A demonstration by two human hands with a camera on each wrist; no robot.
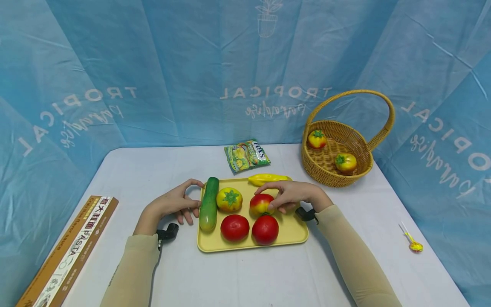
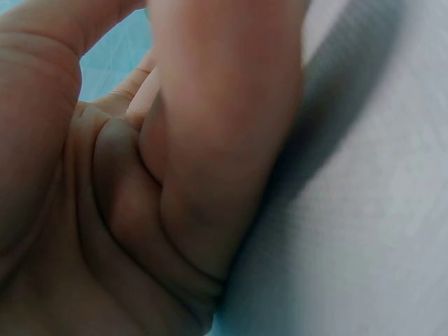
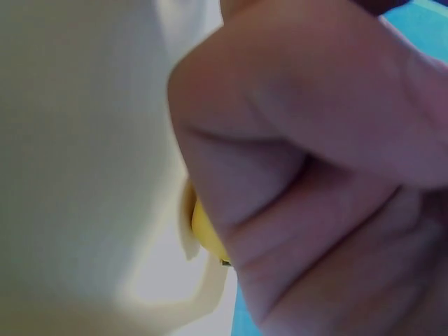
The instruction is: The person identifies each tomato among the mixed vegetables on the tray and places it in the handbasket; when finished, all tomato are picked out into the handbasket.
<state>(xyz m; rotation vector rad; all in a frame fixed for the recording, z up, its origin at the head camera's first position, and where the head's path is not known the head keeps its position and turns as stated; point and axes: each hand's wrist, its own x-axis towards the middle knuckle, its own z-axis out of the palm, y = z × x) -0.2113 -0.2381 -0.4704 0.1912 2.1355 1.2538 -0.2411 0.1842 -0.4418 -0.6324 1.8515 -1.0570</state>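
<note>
A pale yellow tray [image 1: 245,247] lies on the table. At its left edge my left hand [image 1: 174,202] rests with loosely bent fingers, the index fingertip beside a green cucumber [image 1: 209,204]. Whether it touches the cucumber or the rim is hard to tell. My right hand [image 1: 293,195] pinches a red-and-yellow persimmon [image 1: 260,204] between thumb and index finger over the tray. Around it lie a yellow persimmon [image 1: 229,199] with a green calyx, two red tomatoes [image 1: 235,227] and a banana [image 1: 268,178] along the back rim. Both wrist views mostly show palm and fingers.
A wicker basket [image 1: 335,177] with a tall handle holds two more persimmons at the back right. Behind the tray lies a green snack bag [image 1: 247,156]. A pasta box [image 1: 69,251] is at the left edge, a lollipop [image 1: 416,246] at the right.
</note>
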